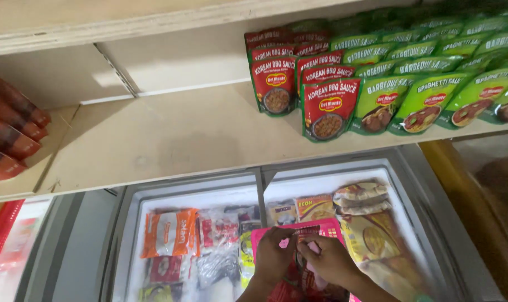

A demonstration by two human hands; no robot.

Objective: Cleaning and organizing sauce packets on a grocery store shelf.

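Nearest, at the bottom edge: left hand (pixel 273 254) and right hand (pixel 328 258), side by side and almost touching, both over a pink plastic basket (pixel 321 228). Left hand curled, fingers closed around something at the basket's near side; what exactly, too blurred to tell. Right hand with fingertips pinched together on a small item just right of the left hand's knuckles, also too blurred to name. Basket directly under and beyond both hands, its far rim showing above the fingers, its lower part hidden by wrists and forearms.

Beneath the basket: an open chest freezer (pixel 192 193), white-walled, with a centre bar (pixel 260 187) dividing the opening. Left of the hands, inside the freezer: orange-and-white frozen packs (pixel 169 232) and clear bags with red print (pixel 220 232). Right of the hands: tan and yellow packets (pixel 368 223), stacked, just beside the basket's right edge.

Farther up: a pale wooden shelf (pixel 170 140) across the freezer's back. On its right half, upright sauce pouches in rows: red pouches (pixel 328 109) in front at the left, green pouches (pixel 422 103) running off to the right. At the far left edge, dark red packets (pixel 10 131) lying stacked at a slant. Below them, a red crate (pixel 2 226), partly cut off.
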